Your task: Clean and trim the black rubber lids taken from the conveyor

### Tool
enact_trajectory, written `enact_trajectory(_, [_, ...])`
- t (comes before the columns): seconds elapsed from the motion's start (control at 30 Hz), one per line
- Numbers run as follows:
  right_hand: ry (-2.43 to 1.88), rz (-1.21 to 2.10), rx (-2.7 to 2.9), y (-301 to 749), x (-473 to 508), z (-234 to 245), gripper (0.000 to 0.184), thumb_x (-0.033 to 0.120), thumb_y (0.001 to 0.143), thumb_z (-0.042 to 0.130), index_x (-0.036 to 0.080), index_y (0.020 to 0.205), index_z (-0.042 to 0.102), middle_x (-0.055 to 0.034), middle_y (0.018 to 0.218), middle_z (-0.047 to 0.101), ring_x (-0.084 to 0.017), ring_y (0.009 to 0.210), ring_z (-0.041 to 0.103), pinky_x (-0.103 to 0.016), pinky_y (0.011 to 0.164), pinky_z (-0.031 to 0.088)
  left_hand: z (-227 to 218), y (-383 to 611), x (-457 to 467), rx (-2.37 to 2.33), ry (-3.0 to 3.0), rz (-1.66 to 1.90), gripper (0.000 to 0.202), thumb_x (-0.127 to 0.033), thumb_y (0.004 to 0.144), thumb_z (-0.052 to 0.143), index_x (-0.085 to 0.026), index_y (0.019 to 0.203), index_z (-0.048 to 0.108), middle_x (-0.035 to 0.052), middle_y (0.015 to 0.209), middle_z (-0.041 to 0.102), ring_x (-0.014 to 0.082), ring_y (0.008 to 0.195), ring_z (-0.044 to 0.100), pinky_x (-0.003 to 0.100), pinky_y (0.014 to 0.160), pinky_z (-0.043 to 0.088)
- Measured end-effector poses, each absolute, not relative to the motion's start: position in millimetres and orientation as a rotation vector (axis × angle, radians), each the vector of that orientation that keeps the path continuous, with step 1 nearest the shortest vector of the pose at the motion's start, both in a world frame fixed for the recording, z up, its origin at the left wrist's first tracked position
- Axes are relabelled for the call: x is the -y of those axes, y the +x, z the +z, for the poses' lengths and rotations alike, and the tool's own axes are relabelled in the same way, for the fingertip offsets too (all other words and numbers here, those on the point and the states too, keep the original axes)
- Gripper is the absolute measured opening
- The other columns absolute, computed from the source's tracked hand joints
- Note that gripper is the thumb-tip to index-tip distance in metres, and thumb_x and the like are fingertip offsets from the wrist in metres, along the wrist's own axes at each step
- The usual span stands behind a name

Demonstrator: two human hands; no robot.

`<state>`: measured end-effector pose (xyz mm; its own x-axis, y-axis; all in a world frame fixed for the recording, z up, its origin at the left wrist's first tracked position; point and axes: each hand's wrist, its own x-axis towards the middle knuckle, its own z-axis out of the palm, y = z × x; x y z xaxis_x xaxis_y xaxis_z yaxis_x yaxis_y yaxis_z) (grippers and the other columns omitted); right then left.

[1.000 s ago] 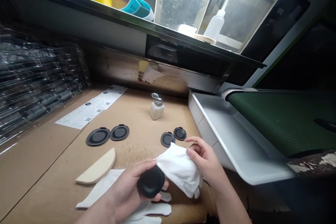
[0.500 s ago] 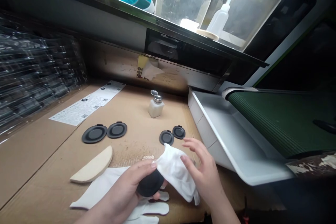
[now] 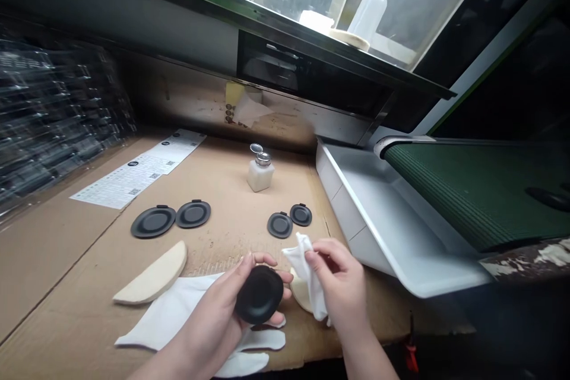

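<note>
My left hand (image 3: 222,303) is wrapped round a black round lid (image 3: 259,295), its dished face turned up toward me. To its right, my right hand (image 3: 341,276) pinches a bunched white cloth (image 3: 315,285), apart from the lid. Under my left forearm lies a white glove (image 3: 171,314), its fingers pointing right. A pale round pad (image 3: 300,291) shows partly behind the cloth. More black lids lie on the cardboard: a larger pair with one lid (image 3: 154,221) at left, and a smaller pair with one lid (image 3: 280,225) at right.
A pump bottle (image 3: 260,173) with its cap flipped up stands mid-table. Left are a half-round pale pad (image 3: 154,273), printed label sheets (image 3: 133,172) and stacked clear plastic trays (image 3: 53,107). Right, a white bin (image 3: 378,231) adjoins a green conveyor belt (image 3: 449,196). A shelf (image 3: 267,21) overhangs the back.
My right hand has drawn the white cloth off the lid to the right and bunched it. The lid in my left hand now shows its whole face. The view has shifted slightly.
</note>
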<state>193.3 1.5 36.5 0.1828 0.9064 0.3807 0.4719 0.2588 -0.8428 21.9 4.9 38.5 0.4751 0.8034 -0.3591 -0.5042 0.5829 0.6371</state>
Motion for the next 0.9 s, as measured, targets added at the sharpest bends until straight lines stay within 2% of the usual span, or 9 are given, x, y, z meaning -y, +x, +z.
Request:
enact_trajectory(0.1, [-1.34, 0.424, 1.524, 194.3, 1.5, 44.4, 0.011, 0.024, 0.083, 0.057, 0.022, 0.075, 0.064, 0.0003, 0.076, 0.058, -0.011, 0.069, 0.054, -0.022, 0.06, 0.041, 39.6, 21.9, -4.2, -0.705, 0.407, 0.807, 0.033, -0.042, 0.084, 0.047, -0.013, 0.094, 0.059, 0.0147, 0.091, 0.066, 0.0271, 0.086, 0.058, 0.042, 0.07, 0.049])
enact_trajectory(0.2, [-1.306, 0.296, 1.791, 181.0, 4.9, 43.6, 0.011, 0.021, 0.084, 0.055, 0.023, 0.084, 0.066, -0.0009, 0.083, 0.06, -0.013, 0.074, 0.054, -0.025, 0.066, 0.041, 42.3, 24.1, -0.6, -0.782, 0.38, 0.817, 0.029, -0.037, 0.083, 0.052, -0.014, 0.097, 0.061, 0.0116, 0.086, 0.066, 0.0262, 0.084, 0.059, 0.044, 0.072, 0.049])
enact_trajectory(0.27, [-1.307, 0.143, 1.901, 169.7, 5.4, 39.3, 0.011, 0.021, 0.084, 0.054, 0.022, 0.085, 0.065, -0.0015, 0.081, 0.061, -0.014, 0.074, 0.052, -0.027, 0.066, 0.039, 44.0, 26.1, 2.5, -0.816, 0.403, 0.849, 0.025, -0.037, 0.082, 0.054, -0.015, 0.091, 0.063, 0.0075, 0.079, 0.065, 0.0242, 0.078, 0.06, 0.039, 0.067, 0.05])
enact_trajectory(0.4, [-1.319, -0.158, 2.021, 157.0, 2.2, 31.8, 0.024, 0.022, 0.089, 0.045, 0.018, 0.07, 0.06, -0.002, 0.067, 0.055, -0.014, 0.064, 0.047, -0.028, 0.056, 0.031, 44.5, 28.9, 6.8, -0.815, 0.471, 0.891, 0.025, -0.039, 0.08, 0.056, -0.016, 0.078, 0.065, 0.0038, 0.069, 0.063, 0.0224, 0.078, 0.06, 0.029, 0.058, 0.047])
enact_trajectory(0.5, [-1.304, -0.283, 2.153, 157.3, -0.5, 29.2, 0.026, 0.019, 0.089, 0.042, 0.018, 0.068, 0.057, -0.0023, 0.067, 0.054, -0.014, 0.062, 0.046, -0.029, 0.054, 0.029, 42.1, 29.1, 7.4, -0.812, 0.444, 0.911, 0.021, -0.037, 0.08, 0.058, -0.019, 0.087, 0.066, 0.0039, 0.079, 0.068, 0.0211, 0.083, 0.061, 0.027, 0.064, 0.048])
enact_trajectory(0.57, [-1.301, -0.297, 2.196, 162.0, -1.4, 29.5, 0.024, 0.018, 0.089, 0.041, 0.018, 0.071, 0.057, -0.0026, 0.069, 0.055, -0.015, 0.063, 0.047, -0.029, 0.055, 0.03, 40.1, 27.9, 6.5, -0.814, 0.405, 0.93, 0.026, -0.037, 0.079, 0.059, -0.02, 0.098, 0.065, 0.0044, 0.086, 0.069, 0.0211, 0.084, 0.062, 0.029, 0.067, 0.049])
enact_trajectory(0.7, [-1.28, -0.135, 2.065, 188.3, -1.0, 44.4, 0.017, 0.014, 0.089, 0.044, 0.018, 0.08, 0.057, -0.0029, 0.073, 0.058, -0.014, 0.068, 0.052, -0.026, 0.061, 0.039, 36.3, 22.6, 1.7, -0.802, 0.332, 0.93, 0.041, -0.041, 0.082, 0.053, -0.016, 0.115, 0.058, 0.01, 0.095, 0.069, 0.0239, 0.086, 0.063, 0.038, 0.077, 0.05])
enact_trajectory(0.77, [-1.317, -0.135, 1.882, 208.1, -0.1, 60.2, 0.012, 0.013, 0.088, 0.046, 0.018, 0.085, 0.057, -0.0021, 0.076, 0.059, -0.013, 0.071, 0.055, -0.024, 0.064, 0.042, 33.4, 19.7, -1.5, -0.77, 0.3, 0.928, 0.044, -0.041, 0.084, 0.049, -0.013, 0.118, 0.055, 0.0137, 0.095, 0.068, 0.0256, 0.088, 0.062, 0.041, 0.08, 0.049])
enact_trajectory(0.9, [-1.383, -0.702, 1.662, 240.1, -3.1, 86.1, 0.009, 0.013, 0.084, 0.054, 0.019, 0.089, 0.06, -0.0044, 0.078, 0.059, -0.017, 0.075, 0.055, -0.028, 0.069, 0.043, 23.1, 17.3, -6.1, -0.699, 0.256, 0.928, 0.043, -0.042, 0.086, 0.046, -0.009, 0.11, 0.057, 0.0167, 0.094, 0.068, 0.0268, 0.09, 0.06, 0.042, 0.079, 0.048])
